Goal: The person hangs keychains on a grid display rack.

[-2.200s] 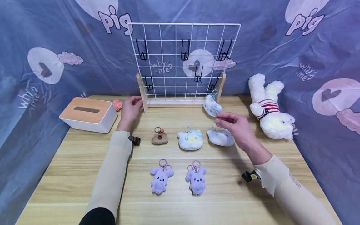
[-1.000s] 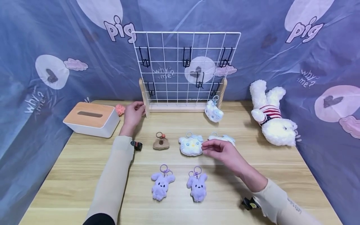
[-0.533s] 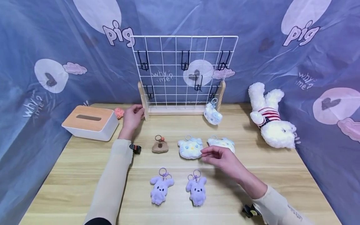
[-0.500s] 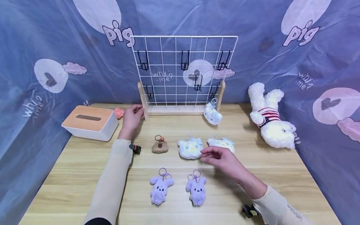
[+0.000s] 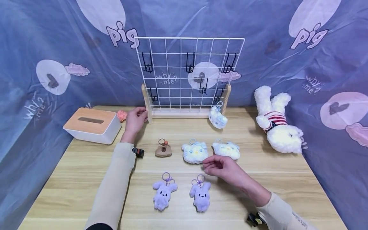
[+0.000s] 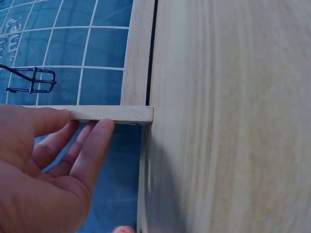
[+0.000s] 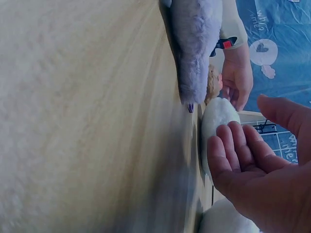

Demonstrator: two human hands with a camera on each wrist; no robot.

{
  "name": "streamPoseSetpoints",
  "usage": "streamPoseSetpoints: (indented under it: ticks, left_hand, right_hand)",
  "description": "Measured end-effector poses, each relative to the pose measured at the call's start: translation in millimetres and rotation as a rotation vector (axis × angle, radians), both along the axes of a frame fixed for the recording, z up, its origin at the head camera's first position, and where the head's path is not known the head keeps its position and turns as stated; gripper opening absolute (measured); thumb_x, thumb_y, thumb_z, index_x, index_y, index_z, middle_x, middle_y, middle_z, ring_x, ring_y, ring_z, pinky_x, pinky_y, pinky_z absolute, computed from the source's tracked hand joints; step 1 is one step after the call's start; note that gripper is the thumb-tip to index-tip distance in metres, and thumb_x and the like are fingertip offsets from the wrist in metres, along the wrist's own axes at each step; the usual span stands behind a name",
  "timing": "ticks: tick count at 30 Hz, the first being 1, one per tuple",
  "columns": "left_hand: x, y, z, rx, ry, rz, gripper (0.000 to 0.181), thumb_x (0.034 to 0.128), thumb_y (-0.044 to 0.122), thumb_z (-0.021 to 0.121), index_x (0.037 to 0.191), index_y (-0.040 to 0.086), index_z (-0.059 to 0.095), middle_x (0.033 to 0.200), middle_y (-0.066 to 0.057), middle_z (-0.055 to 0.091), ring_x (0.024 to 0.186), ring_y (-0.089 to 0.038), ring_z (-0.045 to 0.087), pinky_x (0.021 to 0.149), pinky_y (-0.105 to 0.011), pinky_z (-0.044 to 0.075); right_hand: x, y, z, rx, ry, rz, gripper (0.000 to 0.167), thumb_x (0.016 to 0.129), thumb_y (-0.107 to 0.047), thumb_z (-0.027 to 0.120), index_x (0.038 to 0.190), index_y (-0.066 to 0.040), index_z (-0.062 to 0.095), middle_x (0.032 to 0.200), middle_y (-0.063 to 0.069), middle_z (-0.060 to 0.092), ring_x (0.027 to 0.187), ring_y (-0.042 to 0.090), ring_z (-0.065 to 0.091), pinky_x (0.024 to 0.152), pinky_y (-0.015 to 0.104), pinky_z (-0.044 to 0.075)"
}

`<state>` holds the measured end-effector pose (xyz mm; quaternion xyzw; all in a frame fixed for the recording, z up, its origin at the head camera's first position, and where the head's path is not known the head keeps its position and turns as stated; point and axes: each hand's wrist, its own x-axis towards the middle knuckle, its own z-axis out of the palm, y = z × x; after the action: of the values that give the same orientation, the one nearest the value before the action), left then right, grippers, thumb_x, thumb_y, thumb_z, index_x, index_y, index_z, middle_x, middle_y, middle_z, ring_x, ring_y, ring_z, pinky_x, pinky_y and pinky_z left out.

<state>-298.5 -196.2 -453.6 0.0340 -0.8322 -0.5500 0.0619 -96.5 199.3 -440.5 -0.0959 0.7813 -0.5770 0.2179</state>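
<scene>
My left hand (image 5: 135,121) pinches the wooden side post (image 6: 131,114) of a white wire grid rack (image 5: 181,67), thumb on one face and fingers on the other. My right hand (image 5: 225,169) hovers over the table with relaxed fingers, holding nothing. Its fingertips are near the lower right edge of a white cat-face plush keychain (image 5: 195,152). Just behind it lies a second white cat plush keychain (image 5: 227,150). A purple bunny keychain (image 5: 201,196) lies in front of the hand. A white-and-blue plush keychain (image 5: 217,118) leans at the rack's right foot.
Several black hooks (image 5: 190,63) hang on the grid. A brown plush keychain (image 5: 163,150) and another purple bunny keychain (image 5: 162,195) lie left of centre. At the left stand a tissue box (image 5: 92,123) and a coral ball (image 5: 122,115); a white plush toy (image 5: 277,123) lies right.
My right hand has moved away from the keychain at the rack's foot, leftward and toward me, uncovering the right cat plush keychain. My left hand has stayed on the post.
</scene>
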Motion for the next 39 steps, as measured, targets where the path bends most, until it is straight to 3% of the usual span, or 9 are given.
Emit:
streamPoseSetpoints:
  ticks: [7,18,29,39]
  left_hand:
    - [-0.3,2.3,0.1,0.018,0.003,0.003,0.032,0.1133,0.013,0.065,0.138,-0.007,0.071,0.124,-0.027,0.072,0.103,-0.024,0.071,0.084,-0.014,0.069]
    - [0.2,2.0,-2.6,0.013,-0.010,0.007,0.033,0.1140,0.014,0.064,0.140,-0.006,0.070,0.126,-0.027,0.071,0.111,-0.033,0.074,0.095,-0.027,0.072]
    - [-1.1,1.9,-1.2,0.015,0.004,0.007,0.032,0.1134,0.013,0.065,0.138,-0.007,0.070,0.124,-0.027,0.071,0.106,-0.030,0.073,0.085,-0.015,0.069]
    - [-1.2,0.1,0.4,0.020,-0.025,0.002,0.035,0.1143,0.015,0.063,0.142,-0.006,0.069,0.129,-0.027,0.070,0.115,-0.036,0.074,0.097,-0.026,0.071]
  right_hand:
    - [1.1,2,-2.8,0.000,0.002,0.013,0.045,0.099,-0.009,0.083,0.137,0.011,0.068,0.130,0.027,0.076,0.112,0.022,0.074,0.096,0.016,0.066]
    - [4.3,2,-5.0,0.027,0.018,0.022,0.045,0.098,-0.009,0.083,0.135,0.012,0.069,0.128,0.027,0.077,0.109,0.022,0.074,0.094,0.016,0.065]
    - [7.0,-2,-9.0,0.084,0.043,0.039,0.042,0.096,-0.011,0.085,0.132,0.008,0.072,0.119,0.020,0.079,0.106,0.022,0.073,0.091,0.016,0.065]
    - [9.0,-7,-11.0,0.082,0.032,0.022,0.038,0.096,-0.010,0.086,0.127,0.008,0.074,0.112,0.017,0.079,0.100,0.020,0.072,0.087,0.018,0.066]
